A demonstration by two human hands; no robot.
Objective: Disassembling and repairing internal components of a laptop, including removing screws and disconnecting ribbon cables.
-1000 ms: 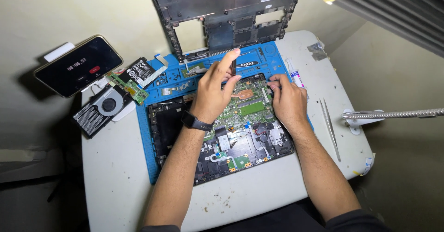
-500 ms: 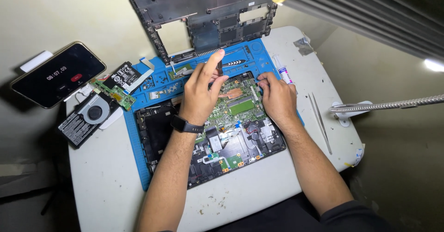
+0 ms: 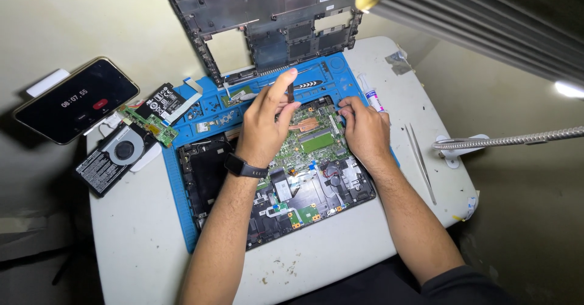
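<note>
L hand [image 3: 263, 125] pinches a small dark screwdriver [image 3: 291, 91], long axis upright, over laptop board [image 3: 307, 138] at desk centre. R hand [image 3: 365, 128] rests curled on board's right, holding nothing visible.

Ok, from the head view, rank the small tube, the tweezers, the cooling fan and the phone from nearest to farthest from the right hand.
From the right hand, in the head view:
1. Small tube, just above the hand on the blue mat's right edge.
2. Tweezers, to its right on the white table.
3. Cooling fan, far left, beyond the mat.
4. Phone, farthest, at the upper left.
</note>
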